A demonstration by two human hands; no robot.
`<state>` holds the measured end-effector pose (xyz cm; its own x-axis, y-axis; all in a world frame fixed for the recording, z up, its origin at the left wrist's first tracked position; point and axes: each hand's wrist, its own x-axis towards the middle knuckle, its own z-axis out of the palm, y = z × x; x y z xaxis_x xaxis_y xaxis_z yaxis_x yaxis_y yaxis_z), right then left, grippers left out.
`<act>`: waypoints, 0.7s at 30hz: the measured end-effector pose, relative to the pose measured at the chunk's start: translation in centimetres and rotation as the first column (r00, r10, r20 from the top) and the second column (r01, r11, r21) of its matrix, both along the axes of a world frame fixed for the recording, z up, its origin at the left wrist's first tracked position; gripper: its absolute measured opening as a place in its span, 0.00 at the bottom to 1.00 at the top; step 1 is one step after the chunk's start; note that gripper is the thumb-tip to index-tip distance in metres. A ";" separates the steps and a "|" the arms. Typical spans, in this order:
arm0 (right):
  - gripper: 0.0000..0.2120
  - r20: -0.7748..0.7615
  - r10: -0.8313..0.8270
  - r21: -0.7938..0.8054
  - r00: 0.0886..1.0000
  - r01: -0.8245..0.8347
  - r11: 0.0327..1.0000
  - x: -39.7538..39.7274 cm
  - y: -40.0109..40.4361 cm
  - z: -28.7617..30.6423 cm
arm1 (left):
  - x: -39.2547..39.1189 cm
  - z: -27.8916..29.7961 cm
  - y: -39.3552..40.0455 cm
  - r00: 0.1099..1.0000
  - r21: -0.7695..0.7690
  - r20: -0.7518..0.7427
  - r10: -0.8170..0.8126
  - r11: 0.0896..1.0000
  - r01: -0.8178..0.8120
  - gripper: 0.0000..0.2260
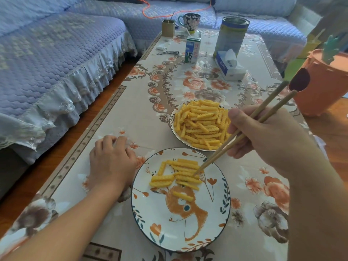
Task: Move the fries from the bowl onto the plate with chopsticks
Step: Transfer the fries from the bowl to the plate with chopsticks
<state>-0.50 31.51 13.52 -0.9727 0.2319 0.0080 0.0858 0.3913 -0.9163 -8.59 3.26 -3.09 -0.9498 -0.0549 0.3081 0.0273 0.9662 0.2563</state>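
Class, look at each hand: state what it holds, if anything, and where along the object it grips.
The right hand holds a pair of tan wooden chopsticks around their middle. The left hand holds nothing; it rests on the floral tablecloth.

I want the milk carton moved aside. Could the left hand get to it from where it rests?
Probably yes. The left hand lies flat on the table, and bare cloth runs from it to the milk carton; the bowl sits right of that line. It looks a long stretch, though.
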 end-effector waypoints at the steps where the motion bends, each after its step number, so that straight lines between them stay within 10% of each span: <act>1: 0.19 -0.043 -0.046 0.017 0.998 0.047 0.999 -0.1 0.4 -0.2 | 0.0 0.0 0.0 1.000 -0.003 0.001 -0.001 1.000 0.001 0.14; 21: 0.20 -0.205 -0.294 -0.009 0.933 0.299 0.954 -1.3 2.1 -1.6 | 0.0 0.0 0.1 1.000 0.002 -0.008 -0.004 1.000 0.004 0.13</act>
